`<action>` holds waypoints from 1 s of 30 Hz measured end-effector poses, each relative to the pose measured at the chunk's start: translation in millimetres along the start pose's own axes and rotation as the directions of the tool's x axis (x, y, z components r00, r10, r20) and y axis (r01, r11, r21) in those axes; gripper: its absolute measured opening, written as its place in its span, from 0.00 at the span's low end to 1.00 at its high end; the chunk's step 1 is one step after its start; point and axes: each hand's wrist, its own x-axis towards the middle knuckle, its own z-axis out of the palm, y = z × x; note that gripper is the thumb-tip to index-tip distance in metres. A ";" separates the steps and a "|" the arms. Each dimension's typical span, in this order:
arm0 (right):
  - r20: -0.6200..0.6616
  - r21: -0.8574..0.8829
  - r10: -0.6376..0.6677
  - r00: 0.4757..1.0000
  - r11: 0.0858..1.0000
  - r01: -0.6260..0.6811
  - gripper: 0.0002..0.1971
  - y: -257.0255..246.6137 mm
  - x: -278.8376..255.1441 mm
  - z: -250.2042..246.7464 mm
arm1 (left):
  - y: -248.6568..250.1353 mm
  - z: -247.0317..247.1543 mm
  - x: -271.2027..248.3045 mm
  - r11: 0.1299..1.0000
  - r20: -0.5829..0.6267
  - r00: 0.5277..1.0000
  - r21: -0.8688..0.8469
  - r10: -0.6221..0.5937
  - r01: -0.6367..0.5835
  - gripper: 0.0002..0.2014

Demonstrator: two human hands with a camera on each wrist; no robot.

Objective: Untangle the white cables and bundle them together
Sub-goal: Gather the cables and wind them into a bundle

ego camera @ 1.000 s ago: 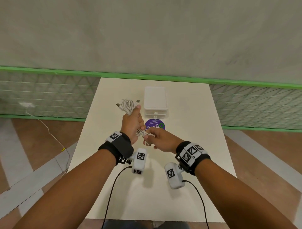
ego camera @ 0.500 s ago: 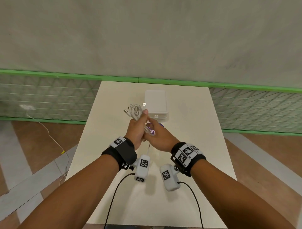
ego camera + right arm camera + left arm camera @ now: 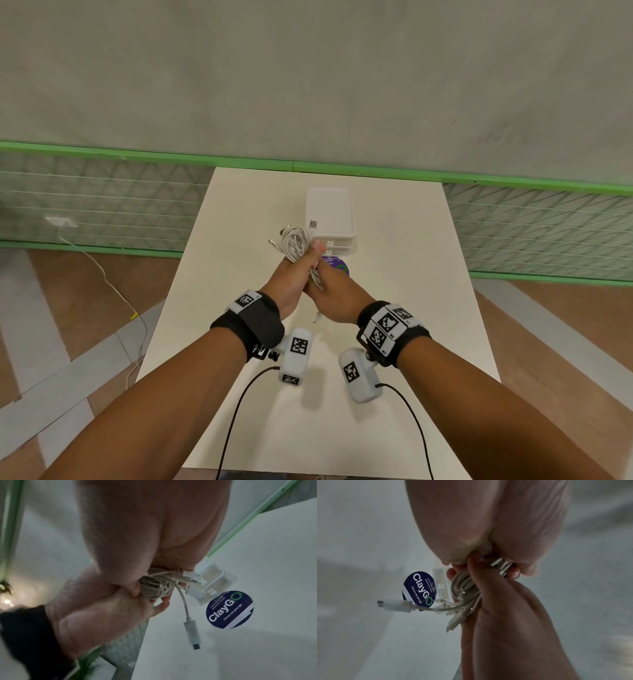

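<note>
Both hands, left hand (image 3: 291, 274) and right hand (image 3: 337, 296), clasp the coiled white cables (image 3: 294, 241); bundling looks nearly done, loose plug ends remaining at 6 o'clock.

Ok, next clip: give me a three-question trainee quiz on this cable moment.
1. True or false: the white cables lie flat on the table.
2. Which hand grips the coiled loops? A left hand B right hand C neither
3. Fill in: the round sticker beside the clear plastic box reads "Clay__".

Key: 1 false, both hands hold them above it. 2 A. 3 Go.
</note>
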 end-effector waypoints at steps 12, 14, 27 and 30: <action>-0.014 -0.206 -0.030 0.999 0.978 0.027 0.17 -10.5 3.6 -10.8 | 17.0 -6.2 24.1 0.890 0.131 0.985 -0.427 -0.114 0.160 0.16; -0.039 -0.223 -0.051 0.998 0.974 0.041 0.19 -8.9 2.2 -13.5 | 15.9 -5.6 26.2 0.860 0.124 0.985 -0.483 -0.122 0.167 0.16; -0.094 -0.150 0.055 0.994 0.986 -0.069 0.18 8.6 -5.9 -12.1 | -0.8 2.3 40.1 0.958 0.218 0.965 -0.214 -0.145 0.192 0.17; -0.124 -0.143 0.107 0.987 0.982 -0.124 0.23 26.4 -11.9 -17.8 | -17.7 2.1 48.3 0.967 0.340 0.927 -0.134 -0.159 0.215 0.14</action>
